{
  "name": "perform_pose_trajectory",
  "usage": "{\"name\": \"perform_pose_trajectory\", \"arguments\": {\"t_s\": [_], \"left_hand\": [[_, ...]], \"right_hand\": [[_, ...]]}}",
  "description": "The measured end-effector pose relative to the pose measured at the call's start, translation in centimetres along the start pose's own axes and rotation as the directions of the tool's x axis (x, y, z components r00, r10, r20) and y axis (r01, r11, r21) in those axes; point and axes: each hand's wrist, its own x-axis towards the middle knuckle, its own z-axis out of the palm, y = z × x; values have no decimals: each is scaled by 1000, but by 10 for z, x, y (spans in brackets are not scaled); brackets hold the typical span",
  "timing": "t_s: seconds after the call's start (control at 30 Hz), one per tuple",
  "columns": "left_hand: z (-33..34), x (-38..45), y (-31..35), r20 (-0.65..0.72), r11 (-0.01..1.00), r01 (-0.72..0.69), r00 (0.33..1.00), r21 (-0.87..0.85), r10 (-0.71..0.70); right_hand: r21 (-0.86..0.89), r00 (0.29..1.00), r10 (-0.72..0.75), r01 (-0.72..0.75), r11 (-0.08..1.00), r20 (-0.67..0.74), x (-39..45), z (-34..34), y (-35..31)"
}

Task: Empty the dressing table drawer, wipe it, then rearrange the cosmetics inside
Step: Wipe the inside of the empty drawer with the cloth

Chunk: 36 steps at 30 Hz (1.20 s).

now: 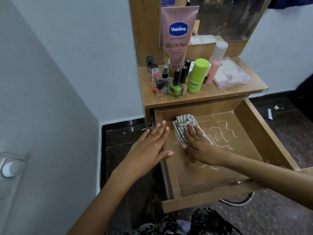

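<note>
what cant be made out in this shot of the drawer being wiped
Head view only:
- Drawer floor under the striped cloth and right hand: covered.
- Small print on the Vaseline tube: blurred.
- Bottles behind the green stick: blocked.
- Clear case contents: too faint.
- Mirror top: cut off.

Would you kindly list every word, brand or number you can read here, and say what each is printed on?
"Vaseline." on the pink tube, in its blue badge.
"Gluta-Hya" on the same tube, below the badge.
"10X" near the tube's lower end, partly hidden.
Small print on the tube, the green stick and the green nail polish bottle: too blurred to read.
</note>
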Motion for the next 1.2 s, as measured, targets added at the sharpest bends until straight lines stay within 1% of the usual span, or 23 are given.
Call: {"name": "perform_pose_trajectory", "arguments": {"t_s": [0.03,0.07,0.1,0.17,0.2,0.23,0.3,0.37,0.43,0.5,0.57,0.67,0.7,0.73,0.77,0.8,0.83,0.87,0.93,0.97,1.03,1.1,1.2], "left_hand": [[0,0,0,-2,1000,-5,1000,-5,5],[-1,1,-1,-8,1000,-9,1000,-8,9],[-1,1,-1,-18,1000,-10,1000,-8,10],[-2,0,-1,-28,1000,-10,1000,-6,10],[-3,0,0,-27,1000,-11,1000,5,11],[-3,-1,0,-24,1000,-11,1000,20,12],[-3,-2,1,-18,999,-3,1000,46,4],[-2,-4,2,-18,998,6,1000,63,-5],[-1,-5,3,-15,998,8,1000,60,-7],[0,-5,2,-18,999,2,1000,37,-2],[0,-4,0,-21,1000,-6,1000,6,6],[0,-4,-1,-14,1000,-14,1000,5,15],[0,-3,-1,-7,1000,-15,1000,11,15],[-1,-3,0,1,1000,-16,1000,14,16],[-1,-3,0,8,1000,-16,1000,14,15],[-1,-3,0,13,1000,-16,1000,14,16],[-2,-3,0,16,1000,-17,1000,14,17],[-2,-2,1,16,1000,-16,1000,14,16],[-2,-3,1,14,1000,-9,1000,17,9],[-2,-2,1,15,1000,-6,1000,17,6],[-1,-2,1,15,1000,-4,1000,11,4],[-1,-2,1,19,1000,1,1000,7,-2],[-2,-2,1,23,1000,5,1000,-1,-5]], "right_hand": [[-36,999,-36,36,999,-20,5,4,-4],[-117,998,-67,69,991,15,9,9,-7],[-140,995,-86,91,986,43,11,16,-8],[-92,995,-50,58,994,85,13,23,-6],[-84,996,-54,60,995,67,13,24,1],[-97,995,-85,90,991,57,11,20,7],[-72,985,-126,135,988,118,1,9,28],[-34,983,-65,72,997,170,-12,-2,56],[-7,979,70,-70,998,190,-26,-9,77],[56,965,155,-171,984,213,-30,-14,79],[25,956,166,-177,984,242,-25,-10,72],[-95,973,74,-54,994,220,-14,3,48],[-78,983,46,-32,996,175,-13,5,37],[-89,994,-36,45,995,107,-11,8,28],[-107,989,-141,145,984,41,-7,11,19],[-116,976,-213,207,972,-43,-2,16,11],[-103,973,-216,207,973,-79,3,19,4],[-61,985,-156,151,987,-79,8,23,-4],[82,999,-3,0,997,41,16,34,-10],[128,998,25,-32,991,58,18,36,-10],[186,999,2,-9,983,41,18,33,-8],[149,999,-40,35,988,27,13,28,-5],[-3,997,-73,73,997,-28,4,26,-2]]}}
